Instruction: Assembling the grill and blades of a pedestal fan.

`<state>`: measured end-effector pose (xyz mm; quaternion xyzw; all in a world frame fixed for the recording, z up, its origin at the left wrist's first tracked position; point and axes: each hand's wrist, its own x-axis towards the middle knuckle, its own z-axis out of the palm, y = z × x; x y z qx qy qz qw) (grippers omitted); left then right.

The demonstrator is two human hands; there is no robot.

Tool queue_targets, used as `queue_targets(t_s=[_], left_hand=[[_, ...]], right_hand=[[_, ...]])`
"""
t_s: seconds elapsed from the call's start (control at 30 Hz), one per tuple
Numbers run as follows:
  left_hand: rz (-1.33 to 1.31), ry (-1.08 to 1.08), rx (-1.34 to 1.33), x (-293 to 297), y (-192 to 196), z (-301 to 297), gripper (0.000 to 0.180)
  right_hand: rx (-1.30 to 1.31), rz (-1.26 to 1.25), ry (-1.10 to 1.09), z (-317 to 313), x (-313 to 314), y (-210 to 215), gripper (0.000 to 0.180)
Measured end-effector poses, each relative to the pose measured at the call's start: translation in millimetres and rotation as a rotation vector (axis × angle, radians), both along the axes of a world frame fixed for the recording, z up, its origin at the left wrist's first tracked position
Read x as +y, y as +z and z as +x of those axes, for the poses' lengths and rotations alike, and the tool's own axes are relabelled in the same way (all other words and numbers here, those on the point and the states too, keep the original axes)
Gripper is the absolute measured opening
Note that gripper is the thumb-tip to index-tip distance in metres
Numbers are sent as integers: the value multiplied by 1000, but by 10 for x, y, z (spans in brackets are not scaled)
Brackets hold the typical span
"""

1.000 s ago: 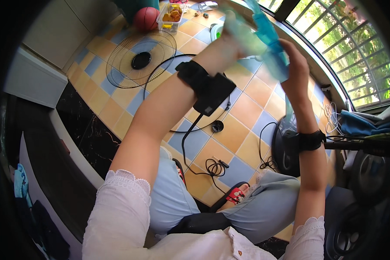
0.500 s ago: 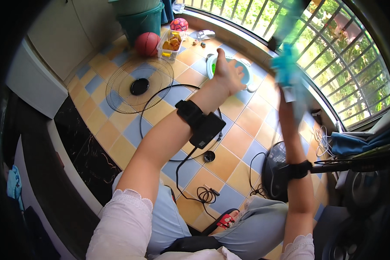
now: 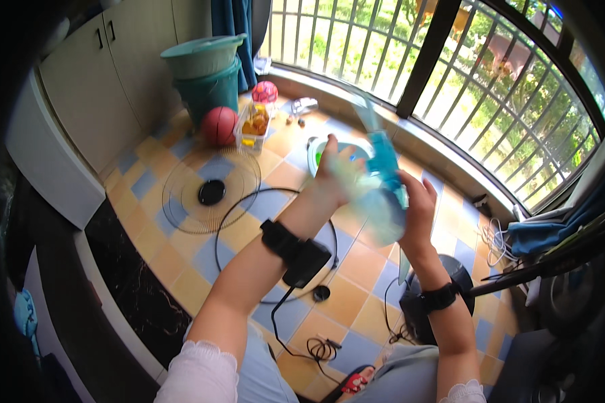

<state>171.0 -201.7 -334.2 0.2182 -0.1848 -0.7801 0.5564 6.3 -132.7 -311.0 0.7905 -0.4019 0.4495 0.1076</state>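
A translucent teal fan blade [image 3: 385,164], blurred by motion, hangs in front of me above the floor. My right hand [image 3: 418,207] grips its right side, with the fingers partly hidden behind it. Close to the blade's left side, my left hand [image 3: 336,173] is raised with thumb and fingers apart. One pale blade overlaps its fingers, and I cannot tell whether they touch. Behind both hands a light blue basin [image 3: 314,156] stands on the floor. A round wire fan guard [image 3: 238,213] with a black centre lies to the left.
A black ring [image 3: 217,245] and a small black knob [image 3: 321,293] lie on the tiles. Cables [image 3: 321,348] coil near my foot. At right stands a black round fan part [image 3: 460,275]. A basketball [image 3: 220,126], a clear box [image 3: 254,138] and teal buckets [image 3: 208,94] stand far left.
My right hand has come down and left, bringing the fan blade from the upper right to beside my left hand. The left hand stays raised; the view has tilted up slightly.
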Motion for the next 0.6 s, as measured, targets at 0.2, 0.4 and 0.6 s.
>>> queue_targets(t_s=[0.2, 0.4, 0.6], left_hand=[[114, 192, -11, 3, -21, -60, 78], [112, 83, 5, -13, 83, 94, 72], [-370, 21, 320, -316, -453, 10, 53]], right_hand=[[-71, -60, -84, -99, -82, 2, 30], [-157, 88, -64, -10, -198, 31, 33], [83, 63, 34, 428, -136, -132, 42]])
